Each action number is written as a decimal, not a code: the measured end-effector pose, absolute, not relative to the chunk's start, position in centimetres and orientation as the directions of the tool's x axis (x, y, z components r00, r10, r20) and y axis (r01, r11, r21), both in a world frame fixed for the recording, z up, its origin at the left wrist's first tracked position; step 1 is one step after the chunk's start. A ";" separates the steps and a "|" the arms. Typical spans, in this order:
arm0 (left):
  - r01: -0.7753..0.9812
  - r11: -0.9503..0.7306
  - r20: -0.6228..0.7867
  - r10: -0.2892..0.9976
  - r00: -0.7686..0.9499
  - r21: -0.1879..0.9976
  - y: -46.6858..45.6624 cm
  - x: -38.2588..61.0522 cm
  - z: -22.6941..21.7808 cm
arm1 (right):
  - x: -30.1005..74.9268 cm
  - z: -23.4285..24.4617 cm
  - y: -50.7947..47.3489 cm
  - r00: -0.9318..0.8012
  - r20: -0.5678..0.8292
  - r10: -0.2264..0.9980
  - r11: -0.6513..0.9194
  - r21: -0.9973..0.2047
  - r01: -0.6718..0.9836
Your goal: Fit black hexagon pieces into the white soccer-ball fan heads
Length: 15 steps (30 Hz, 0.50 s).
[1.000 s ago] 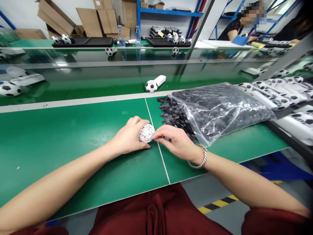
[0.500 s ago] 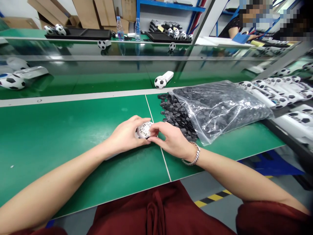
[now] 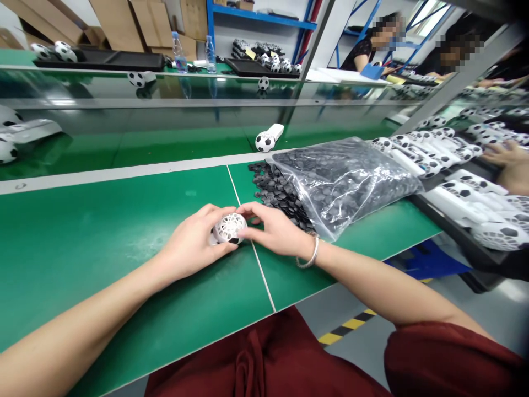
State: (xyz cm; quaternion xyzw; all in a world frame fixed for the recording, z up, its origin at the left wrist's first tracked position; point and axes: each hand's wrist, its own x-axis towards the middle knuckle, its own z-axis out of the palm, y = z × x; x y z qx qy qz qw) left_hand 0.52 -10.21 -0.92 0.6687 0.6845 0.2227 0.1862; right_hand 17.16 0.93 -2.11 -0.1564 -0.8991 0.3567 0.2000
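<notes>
A white lattice ball shell (image 3: 230, 228), a hollow plastic sphere with hexagon-shaped openings, sits between my hands on the green bench. My left hand (image 3: 194, 241) cups it from the left side. The fingertips of my right hand (image 3: 273, 229) press on its right and upper side, and a silver chain bracelet (image 3: 309, 255) circles that wrist. Just beyond my right fingers lies a loose heap of small black hexagonal patches (image 3: 278, 192), spilling from a clear plastic bag (image 3: 343, 184) full of the same patches.
Stacked white handheld items with football-patterned heads (image 3: 458, 190) fill a tray at the right, where a co-worker's hand (image 3: 508, 160) reaches in. A glass divider (image 3: 165, 88) runs behind the green bench (image 3: 115, 245). A football-headed item (image 3: 265, 141) lies beyond it.
The view has swung, shifting the whole scene left in the frame. The lattice ball has turned slightly between my hands, and a co-worker's hand has appeared at the right.
</notes>
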 end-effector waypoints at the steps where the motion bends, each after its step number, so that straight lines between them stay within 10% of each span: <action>1: 0.837 0.017 0.033 0.999 -0.042 0.548 -10.2 0.5 -1.0 | 17.2 -1.9 1.9 -0.860 0.239 0.452 0.704 -0.687 0.179; 6: 0.846 0.081 -0.006 0.996 -0.092 0.527 -10.0 0.5 -1.0 | 16.9 -1.6 7.0 -0.810 0.236 0.537 0.829 -0.327 0.454; 15: 0.921 -0.123 0.003 0.991 0.132 0.369 -10.3 -0.5 -0.2 | 14.9 -2.4 7.7 -0.957 0.074 0.281 0.943 0.165 0.289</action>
